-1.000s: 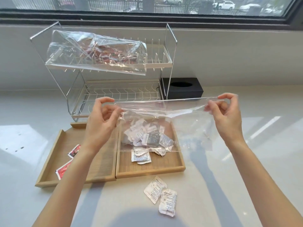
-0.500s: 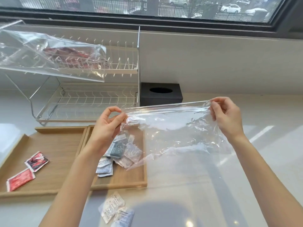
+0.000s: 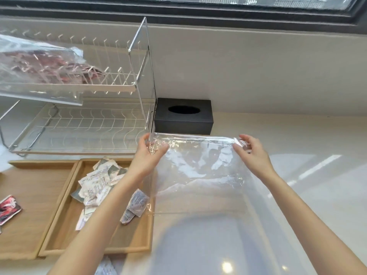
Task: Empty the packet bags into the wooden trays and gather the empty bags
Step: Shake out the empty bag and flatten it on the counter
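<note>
Both hands pinch the clear bag (image 3: 198, 171) by its top corners — left hand (image 3: 148, 155), right hand (image 3: 252, 153) — apparently empty, hanging over the counter (image 3: 317, 195) beside the tray (image 3: 59, 211) of white packets (image 3: 95, 185).

A glossy white counter (image 3: 297, 147) runs along the wall under a window. On it at the left stand two shallow light wooden trays touching side by side: the left tray (image 3: 29, 253) and the right tray (image 3: 95, 252). Behind them stands a two-tier white wire dish rack (image 3: 83, 132), with a black rectangular tissue box (image 3: 183, 120) just beside it. White printed sachets (image 3: 105, 267) lie on the counter before the right tray.
</note>
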